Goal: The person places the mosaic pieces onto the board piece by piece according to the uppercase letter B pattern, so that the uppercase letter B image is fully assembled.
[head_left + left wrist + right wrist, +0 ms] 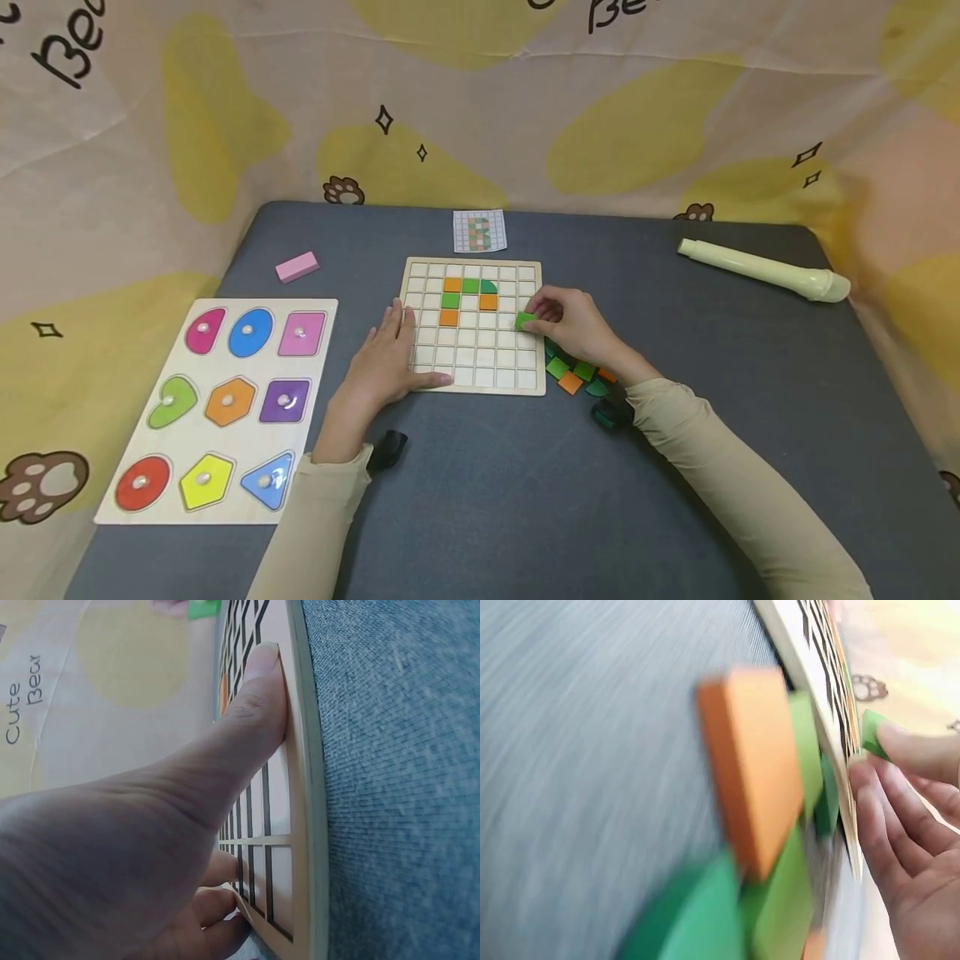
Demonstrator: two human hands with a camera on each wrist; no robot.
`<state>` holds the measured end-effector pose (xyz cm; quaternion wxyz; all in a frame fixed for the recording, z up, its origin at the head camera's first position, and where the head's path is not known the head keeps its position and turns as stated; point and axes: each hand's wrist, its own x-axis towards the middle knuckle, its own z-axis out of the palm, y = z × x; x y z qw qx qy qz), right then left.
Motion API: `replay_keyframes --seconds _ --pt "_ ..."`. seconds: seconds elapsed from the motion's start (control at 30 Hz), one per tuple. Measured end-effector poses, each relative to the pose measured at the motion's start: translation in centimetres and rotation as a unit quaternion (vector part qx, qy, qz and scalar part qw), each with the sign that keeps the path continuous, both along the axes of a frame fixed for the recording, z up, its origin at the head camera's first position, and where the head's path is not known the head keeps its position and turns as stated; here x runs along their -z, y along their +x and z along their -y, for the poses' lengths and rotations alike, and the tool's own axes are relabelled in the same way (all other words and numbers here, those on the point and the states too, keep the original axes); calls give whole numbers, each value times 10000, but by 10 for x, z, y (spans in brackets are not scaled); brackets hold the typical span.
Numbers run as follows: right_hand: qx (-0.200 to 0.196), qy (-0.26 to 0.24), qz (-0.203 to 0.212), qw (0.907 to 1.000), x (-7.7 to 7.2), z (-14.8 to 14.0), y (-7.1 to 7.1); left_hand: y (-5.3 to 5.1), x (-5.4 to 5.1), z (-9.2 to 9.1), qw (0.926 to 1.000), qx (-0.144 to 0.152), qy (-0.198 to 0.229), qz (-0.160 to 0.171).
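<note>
My right hand pinches a green square tile between thumb and finger, over the right side of a wooden grid board. The same tile shows at the fingertips in the right wrist view. On the board's left edge rests my left hand, its fingers along the side and the thumb on the near rim. Orange tiles, green tiles and a dark green rounded tile lie in the upper cells. Several loose tiles are beside the board's lower right corner.
Behind the board lies a small card with a coloured grid pattern. A knobbed shape puzzle is at the left, with a pink block above it. A pale green tube-like object lies at the back right.
</note>
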<state>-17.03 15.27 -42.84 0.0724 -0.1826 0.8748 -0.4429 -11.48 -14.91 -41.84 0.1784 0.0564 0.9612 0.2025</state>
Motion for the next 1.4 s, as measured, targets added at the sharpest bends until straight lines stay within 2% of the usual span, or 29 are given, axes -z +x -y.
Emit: replay_keyframes --seconds 0.23,0.47,0.7,1.0,1.2,1.4 --pt "-163 -39 59 9998 3 33 -6 -1 2 1 10000 5 -80 35" --pt "-34 259 74 9996 5 64 -14 -2 2 1 10000 56 -54 11" --pt "134 416 -4 9990 3 81 -17 -1 1 0 9999 84 -45 -39" --pt "136 960 -316 9948 0 83 -17 -1 2 1 9999 63 -84 -10" --pt "-142 827 -300 9960 -1 75 -16 -1 2 1 10000 71 -54 19" --pt "-357 833 -353 9953 0 53 -19 -2 2 1 9999 65 -78 23"
